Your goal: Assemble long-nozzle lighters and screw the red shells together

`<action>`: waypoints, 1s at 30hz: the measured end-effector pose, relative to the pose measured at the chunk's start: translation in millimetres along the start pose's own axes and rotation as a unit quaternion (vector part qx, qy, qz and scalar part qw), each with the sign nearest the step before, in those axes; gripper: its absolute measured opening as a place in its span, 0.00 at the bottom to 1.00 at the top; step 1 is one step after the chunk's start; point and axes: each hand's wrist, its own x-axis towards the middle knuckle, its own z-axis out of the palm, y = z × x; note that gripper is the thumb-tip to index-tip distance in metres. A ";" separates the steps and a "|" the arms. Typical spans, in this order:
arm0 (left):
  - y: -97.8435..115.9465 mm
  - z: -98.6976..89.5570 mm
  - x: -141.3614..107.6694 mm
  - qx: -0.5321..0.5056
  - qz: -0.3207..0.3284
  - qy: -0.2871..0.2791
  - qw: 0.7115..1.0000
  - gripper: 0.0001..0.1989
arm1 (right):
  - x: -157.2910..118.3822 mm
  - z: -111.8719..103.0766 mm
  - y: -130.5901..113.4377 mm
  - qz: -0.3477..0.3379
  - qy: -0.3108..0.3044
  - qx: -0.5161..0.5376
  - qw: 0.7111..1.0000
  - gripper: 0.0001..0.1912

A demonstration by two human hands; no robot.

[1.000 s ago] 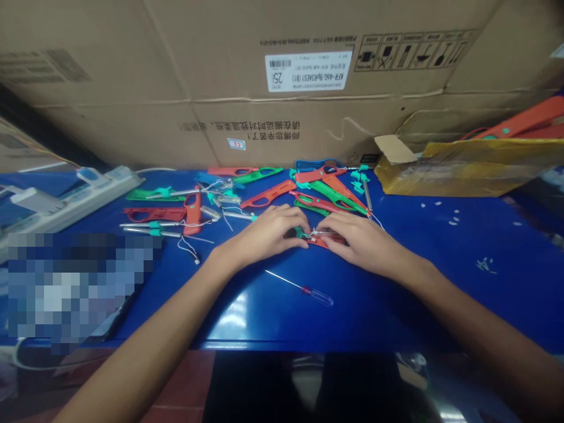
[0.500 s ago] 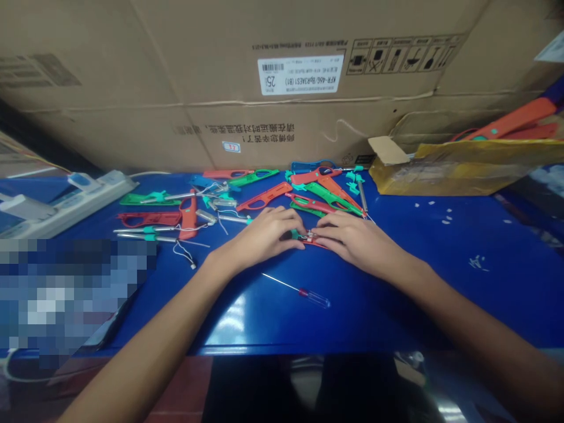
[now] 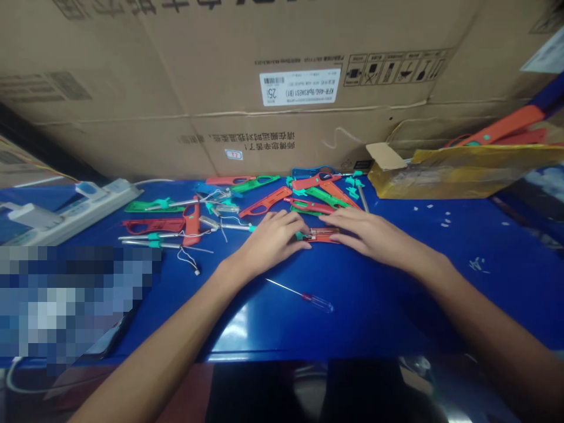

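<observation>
An orange-red lighter casing (image 3: 324,238) lies low over the table between my hands, its inner side up with a clear tank and small metal parts showing. My left hand (image 3: 277,235) pinches its left end, where a bit of green plastic shows at the fingertips. Around the right end, the thumb and fingers of my right hand (image 3: 374,235) are closed. Nearer to me rests a screwdriver (image 3: 315,301) with a clear and red handle. Behind my hands lie several loose casings, among them a red one (image 3: 315,205) and an orange one (image 3: 267,201).
On the left are metal lighter tubes (image 3: 154,237) with green ends and white wires, and a power strip (image 3: 101,202). An opened box (image 3: 458,182) with red casings stands back right. A large cardboard sheet (image 3: 176,76) closes off the back of the blue table (image 3: 396,311).
My right hand has shifted slightly right and opened a little, so more of the casing and its clear tank shows. The view has tilted up slightly.
</observation>
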 end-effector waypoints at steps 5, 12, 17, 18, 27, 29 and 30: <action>0.6 1.1 0.5 0.004 0.002 0.004 1.000 0.15 | -5.0 -14.0 7.1 0.001 -0.005 -0.002 1.000 0.14; 0.3 2.0 1.6 -0.006 0.000 0.008 1.000 0.16 | -3.4 -10.2 0.5 -0.004 -0.056 -0.043 0.997 0.16; 1.2 1.3 0.8 -0.004 0.007 0.017 1.000 0.14 | -9.1 -7.1 -14.8 -0.015 -0.082 -0.153 0.985 0.15; 1.7 1.2 0.9 -0.001 0.005 0.017 1.000 0.14 | -10.2 -3.7 -18.9 -0.014 -0.085 -0.187 0.979 0.16; 1.8 0.3 1.3 0.017 0.022 0.009 1.000 0.16 | -10.6 0.4 -31.8 0.006 -0.080 -0.218 0.973 0.16; 0.2 1.7 0.8 0.011 0.023 0.012 1.000 0.17 | -9.0 -6.8 -27.8 0.014 -0.077 -0.163 0.983 0.15; -0.6 2.5 0.7 0.008 0.023 0.015 1.000 0.17 | -8.2 -9.5 -25.5 0.021 -0.073 -0.138 0.988 0.15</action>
